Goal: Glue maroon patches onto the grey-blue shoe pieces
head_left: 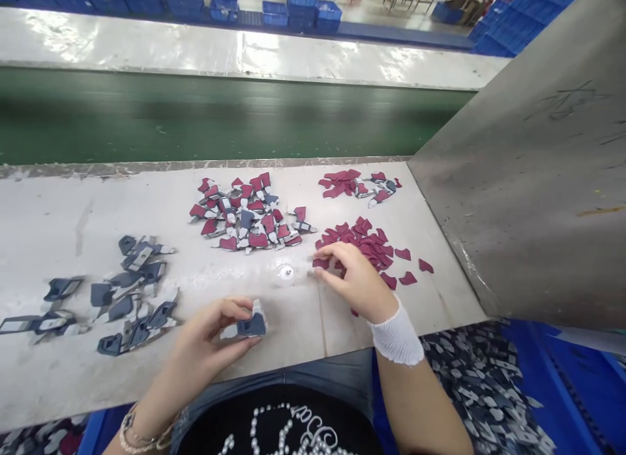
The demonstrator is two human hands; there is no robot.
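My left hand [215,331] pinches a small dark blue and white part [252,322] just above the table, near its front edge. My right hand [355,276], with a white band at the wrist, reaches over the left side of a pile of maroon pieces [369,243]. Its thumb and forefinger are apart, and nothing clear shows between them. Blue-grey parts [139,269] lie loosely grouped to the left. A heap of parts with maroon and white faces [249,214] sits behind, between the hands.
A smaller group of maroon pieces [340,181] lies at the back right. Beyond the table [288,285] runs a green belt [205,119]. A metal panel [538,161] rises on the right. Below it, a blue bin [533,377] adjoins many dark parts [484,383].
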